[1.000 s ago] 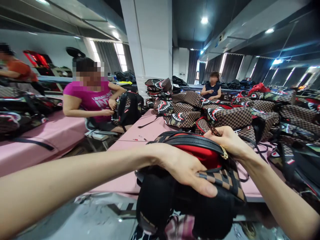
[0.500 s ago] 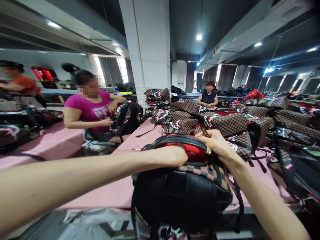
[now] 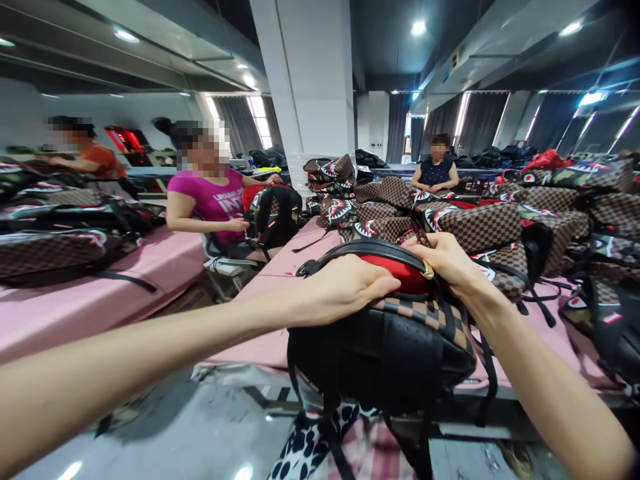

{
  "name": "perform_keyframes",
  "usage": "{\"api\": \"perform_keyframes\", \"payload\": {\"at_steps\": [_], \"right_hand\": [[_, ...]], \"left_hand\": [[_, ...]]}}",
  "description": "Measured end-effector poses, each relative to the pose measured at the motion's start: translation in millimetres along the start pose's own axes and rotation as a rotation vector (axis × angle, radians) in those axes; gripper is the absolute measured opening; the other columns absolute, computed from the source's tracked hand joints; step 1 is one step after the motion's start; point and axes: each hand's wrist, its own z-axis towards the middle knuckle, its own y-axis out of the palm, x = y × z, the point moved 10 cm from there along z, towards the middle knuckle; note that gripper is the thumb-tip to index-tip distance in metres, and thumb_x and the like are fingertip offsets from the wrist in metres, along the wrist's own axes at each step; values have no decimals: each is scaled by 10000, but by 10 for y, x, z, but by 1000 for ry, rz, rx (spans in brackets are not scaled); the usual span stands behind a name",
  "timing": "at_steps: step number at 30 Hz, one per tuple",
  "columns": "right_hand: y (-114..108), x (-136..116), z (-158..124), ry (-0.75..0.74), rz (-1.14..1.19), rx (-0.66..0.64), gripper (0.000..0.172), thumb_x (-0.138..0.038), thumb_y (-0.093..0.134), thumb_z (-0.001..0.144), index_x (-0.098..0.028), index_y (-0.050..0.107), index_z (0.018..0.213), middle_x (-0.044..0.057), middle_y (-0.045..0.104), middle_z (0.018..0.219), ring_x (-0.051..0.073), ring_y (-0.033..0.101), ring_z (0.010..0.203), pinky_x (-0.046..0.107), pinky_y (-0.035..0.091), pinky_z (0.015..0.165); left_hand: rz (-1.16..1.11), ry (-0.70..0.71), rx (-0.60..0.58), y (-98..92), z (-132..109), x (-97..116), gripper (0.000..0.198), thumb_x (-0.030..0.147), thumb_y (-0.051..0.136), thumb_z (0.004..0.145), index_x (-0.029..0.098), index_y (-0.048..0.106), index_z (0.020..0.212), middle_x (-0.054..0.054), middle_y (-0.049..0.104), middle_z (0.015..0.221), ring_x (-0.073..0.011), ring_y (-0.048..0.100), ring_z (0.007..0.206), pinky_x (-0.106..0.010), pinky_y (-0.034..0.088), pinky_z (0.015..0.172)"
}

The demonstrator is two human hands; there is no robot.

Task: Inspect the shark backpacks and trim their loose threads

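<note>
A black backpack (image 3: 370, 360) with a brown checked panel and red lining sits before me at the table's front edge, its top open. My left hand (image 3: 350, 287) is closed at the near rim of the opening, fingers bent toward the red lining (image 3: 400, 272) and partly hidden, thumb along the edge. My right hand (image 3: 443, 260) pinches the right end of the opening, beside a gold metal fitting (image 3: 427, 270). The black carry handle (image 3: 370, 250) arches over the opening between the hands. Black straps (image 3: 487, 387) hang from the bag.
Checked backpacks with shark-mouth prints (image 3: 470, 227) are piled on the pink table (image 3: 270, 293). Across it, a person in a magenta shirt (image 3: 205, 200) handles another backpack (image 3: 275, 213). Another person (image 3: 436, 170) sits farther back. More bags (image 3: 55, 253) lie on the left table.
My left hand has drawn partly out of the bag's opening, showing more of the hand. My right hand keeps its hold at the right end. The camera view has shifted left and downward.
</note>
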Motion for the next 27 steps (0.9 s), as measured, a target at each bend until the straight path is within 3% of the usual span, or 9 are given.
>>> {"api": "perform_keyframes", "payload": {"at_steps": [3,6,9,12,16,18,21,24,27], "right_hand": [[13,25,75,16,-47,-24,202,-328,666,628,-125,664,640,-6,609,556,95,498,481,210,373,458],[-219,-104,8,-114,-162,148,257,-385,636,690,-139,690,744,23,656,665,146,569,598,243,436,540],[-510,-332,-432,-335,-388,424,233,-392,568,786,-198,691,822,37,685,832,197,604,797,295,469,704],[-442,-277,-815,-360,-630,379,205,-406,564,805,-246,690,827,37,680,823,206,609,779,310,466,713],[-369,-94,-964,-276,-743,380,241,-441,587,787,-219,679,771,33,662,720,183,588,645,287,441,612],[-352,20,-879,-165,-666,389,305,-470,597,769,-193,635,649,10,592,579,151,532,539,266,396,520],[-152,279,-679,35,-261,238,361,-532,628,714,-176,617,657,-15,526,509,121,474,445,245,356,431],[82,385,-565,87,101,106,383,-468,675,694,-194,638,958,18,647,715,160,585,581,262,452,519],[78,377,-514,21,16,92,379,-394,693,690,-206,639,1014,28,677,844,211,623,787,300,492,675]], "left_hand": [[-65,-31,-134,103,-6,54,334,412,425,861,152,609,759,0,567,703,-114,493,628,-209,346,576],[-268,-104,-275,245,119,-101,394,483,499,807,142,546,618,33,435,539,-78,359,462,-215,233,443],[-492,-173,-175,174,274,-324,412,498,551,765,137,522,569,47,376,490,-59,270,412,-228,173,423],[-626,-248,-46,104,361,-490,411,475,570,752,134,523,528,42,387,474,-56,261,406,-230,179,439],[-705,-331,59,80,440,-561,369,366,548,787,129,532,504,32,422,463,-61,286,404,-232,209,453],[-715,-359,76,83,470,-582,381,325,524,811,132,504,484,35,407,446,-58,273,392,-230,199,447],[-711,-371,92,70,498,-630,372,298,501,833,132,507,499,41,391,443,-53,260,382,-224,194,444],[-558,-317,137,-31,493,-628,368,305,493,836,132,526,512,29,413,465,-68,316,408,-222,242,462],[-291,-133,296,-292,335,-434,286,284,505,820,137,594,592,-15,552,600,-124,494,576,-232,361,580]]}}
